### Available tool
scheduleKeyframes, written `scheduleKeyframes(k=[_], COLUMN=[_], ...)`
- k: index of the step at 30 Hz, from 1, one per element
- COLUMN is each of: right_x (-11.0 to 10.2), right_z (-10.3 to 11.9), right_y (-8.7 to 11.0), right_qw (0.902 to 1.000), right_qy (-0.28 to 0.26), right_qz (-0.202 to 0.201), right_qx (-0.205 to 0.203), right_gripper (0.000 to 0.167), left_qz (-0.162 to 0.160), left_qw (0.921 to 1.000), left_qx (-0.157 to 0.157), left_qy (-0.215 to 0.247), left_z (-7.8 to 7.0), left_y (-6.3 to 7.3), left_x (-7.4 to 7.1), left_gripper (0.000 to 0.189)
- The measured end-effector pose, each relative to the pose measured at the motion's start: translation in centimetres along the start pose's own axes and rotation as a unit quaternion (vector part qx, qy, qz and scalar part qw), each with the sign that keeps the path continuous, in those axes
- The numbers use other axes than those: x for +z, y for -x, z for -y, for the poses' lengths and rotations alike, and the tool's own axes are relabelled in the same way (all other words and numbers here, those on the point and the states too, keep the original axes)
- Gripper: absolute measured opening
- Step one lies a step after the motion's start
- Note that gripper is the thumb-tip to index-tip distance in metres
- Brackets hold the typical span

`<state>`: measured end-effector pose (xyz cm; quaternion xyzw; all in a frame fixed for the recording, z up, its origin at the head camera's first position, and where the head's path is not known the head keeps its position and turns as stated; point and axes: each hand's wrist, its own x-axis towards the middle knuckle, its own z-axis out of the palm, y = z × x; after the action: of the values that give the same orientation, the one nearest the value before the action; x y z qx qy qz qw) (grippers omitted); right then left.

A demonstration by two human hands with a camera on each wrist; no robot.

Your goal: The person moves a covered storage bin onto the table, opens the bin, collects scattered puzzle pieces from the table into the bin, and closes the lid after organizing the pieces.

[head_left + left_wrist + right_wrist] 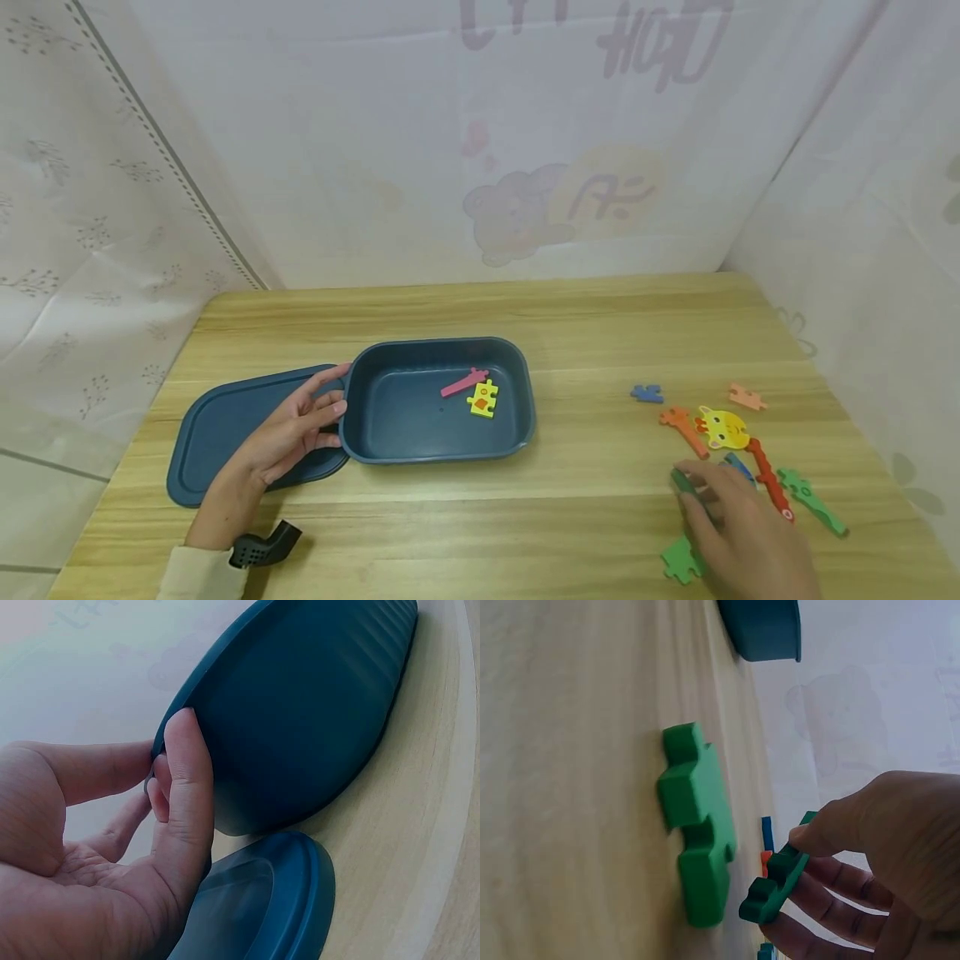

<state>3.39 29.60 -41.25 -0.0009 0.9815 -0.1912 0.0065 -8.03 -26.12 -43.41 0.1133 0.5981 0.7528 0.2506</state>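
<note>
My left hand (296,429) is at the left end of a dark blue plastic box (438,458), its fingertips and thumb holding the rim; the left wrist view shows a digit against the outer wall. Inside the box lie a pink puzzle piece (463,383) and a yellow puzzle piece (483,400). Over at the right, my right hand (738,525) pinches a dark green puzzle piece (775,876) between thumb and fingers, above the table. A lighter green puzzle piece (681,560) lies flat just beside that hand.
The blue lid (225,433) lies left of the box, partly under my left hand. Around my right hand lie a blue piece (647,393), orange pieces (686,431), a yellow giraffe-head piece (726,429), a red piece (768,479) and a green piece (813,500). Curtains surround the table.
</note>
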Motion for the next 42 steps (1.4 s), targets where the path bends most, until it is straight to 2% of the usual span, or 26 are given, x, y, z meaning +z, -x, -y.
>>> scheduleKeyframes(k=[5, 10, 17, 26, 35, 42], right_x=[0.2, 0.5, 0.7, 0.6, 0.8, 0.8], right_z=[0.3, 0.8, 1.5, 2.1, 2.4, 3.3], right_y=[-0.6, -1.0, -1.9, -3.1, -4.3, -4.8], right_qw=[0.9983, 0.9946, 0.9925, 0.991, 0.9851, 0.9799], right_qy=[-0.027, -0.061, -0.091, -0.116, -0.154, -0.189], right_qz=[-0.047, -0.073, -0.07, -0.052, -0.052, -0.05], right_qx=[-0.023, -0.04, -0.041, -0.04, -0.056, -0.04], right_gripper=[0.037, 0.036, 0.03, 0.032, 0.03, 0.027], left_qz=[-0.003, -0.004, -0.01, -0.008, -0.011, -0.01], left_qw=[1.0, 1.0, 0.9999, 1.0, 0.9999, 0.9999], left_qx=[-0.001, -0.002, -0.005, -0.002, -0.006, -0.006], left_qy=[0.001, -0.004, -0.006, -0.003, -0.008, -0.011], left_z=[0.0, 0.1, 0.3, 0.3, 0.0, -0.1], left_y=[0.1, 0.1, 0.1, 0.2, 0.0, 0.0], left_x=[0.0, 0.1, 0.1, -0.1, 0.1, 0.1], left_gripper=[0.06, 0.061, 0.06, 0.059, 0.061, 0.06])
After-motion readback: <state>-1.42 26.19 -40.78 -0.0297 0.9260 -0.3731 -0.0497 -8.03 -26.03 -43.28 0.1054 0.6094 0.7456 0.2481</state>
